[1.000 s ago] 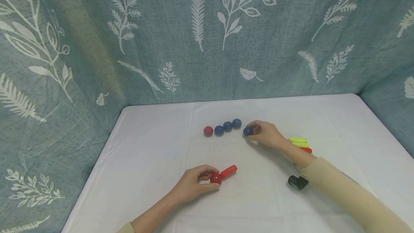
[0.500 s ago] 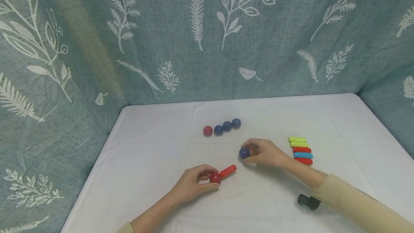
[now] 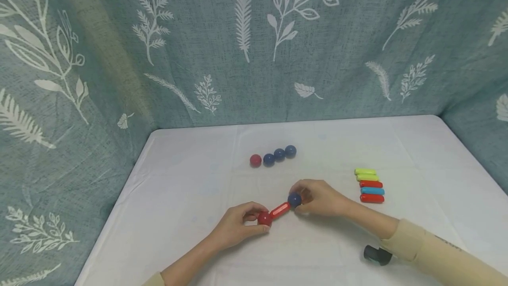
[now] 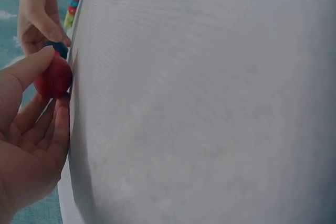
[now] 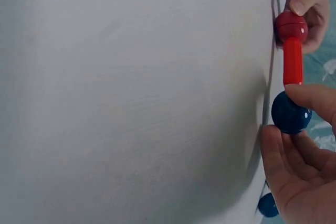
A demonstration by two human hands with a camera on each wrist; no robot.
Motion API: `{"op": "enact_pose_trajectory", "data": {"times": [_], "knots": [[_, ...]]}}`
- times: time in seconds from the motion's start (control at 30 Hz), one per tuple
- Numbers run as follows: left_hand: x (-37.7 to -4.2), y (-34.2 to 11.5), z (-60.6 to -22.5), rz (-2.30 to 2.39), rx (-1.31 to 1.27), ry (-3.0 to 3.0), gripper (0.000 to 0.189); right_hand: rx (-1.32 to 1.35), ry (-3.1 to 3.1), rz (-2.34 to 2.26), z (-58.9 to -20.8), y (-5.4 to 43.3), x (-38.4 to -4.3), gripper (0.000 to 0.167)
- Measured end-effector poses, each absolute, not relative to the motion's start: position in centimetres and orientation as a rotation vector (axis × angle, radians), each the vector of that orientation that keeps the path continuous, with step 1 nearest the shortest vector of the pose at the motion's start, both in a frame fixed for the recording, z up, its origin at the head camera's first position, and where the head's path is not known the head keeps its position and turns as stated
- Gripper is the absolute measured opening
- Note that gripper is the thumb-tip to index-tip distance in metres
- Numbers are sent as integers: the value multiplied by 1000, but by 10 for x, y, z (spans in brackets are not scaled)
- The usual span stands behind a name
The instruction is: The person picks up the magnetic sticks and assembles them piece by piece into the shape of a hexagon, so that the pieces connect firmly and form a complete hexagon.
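My left hand (image 3: 242, 226) pinches a red ball (image 3: 264, 219) between thumb and fingers, low over the white table. From that ball a short red rod (image 3: 280, 210) points up and to the right. My right hand (image 3: 319, 197) holds a dark blue ball (image 3: 294, 200) at the rod's far end. In the right wrist view the red ball (image 5: 292, 27), red rod (image 5: 293, 61) and blue ball (image 5: 290, 113) form one line, the blue ball meeting the rod's end. The left wrist view shows the red ball (image 4: 53, 77) in front, hiding most of the rod.
Farther back on the table (image 3: 190, 167) a red ball (image 3: 255, 160) sits beside several blue balls (image 3: 279, 154) in a row. To the right lie several short rods, yellow-green (image 3: 365, 171), red (image 3: 372, 198) and blue (image 3: 372, 190). A black object (image 3: 377, 255) shows by the right sleeve.
My right hand has brought the blue ball toward me and slightly left, from near the back row to the red rod's end. The left hand has stayed in place.
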State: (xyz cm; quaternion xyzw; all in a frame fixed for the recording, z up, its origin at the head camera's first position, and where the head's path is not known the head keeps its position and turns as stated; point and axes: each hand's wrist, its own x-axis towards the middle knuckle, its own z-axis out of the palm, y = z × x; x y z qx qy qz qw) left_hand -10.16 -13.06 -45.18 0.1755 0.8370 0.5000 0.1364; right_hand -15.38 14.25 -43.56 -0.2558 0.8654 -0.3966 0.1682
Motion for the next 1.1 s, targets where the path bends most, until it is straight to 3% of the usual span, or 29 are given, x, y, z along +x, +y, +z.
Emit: {"op": "enact_pose_trajectory", "data": {"times": [0.3, 0.63, 1.1], "knots": [[-108, -128, -448, 1358, 549, 2447, 36, -733, 2451, -1139, -438, 144, -153, 38], [-131, -91, -430, 1224, 560, 2440, 37, -734, 2437, -1200, -437, 144, -151, 38], [-144, -68, -439, 1130, 593, 2512, 33, -643, 2443, -1240, -436, 159, -149, 32]]}}
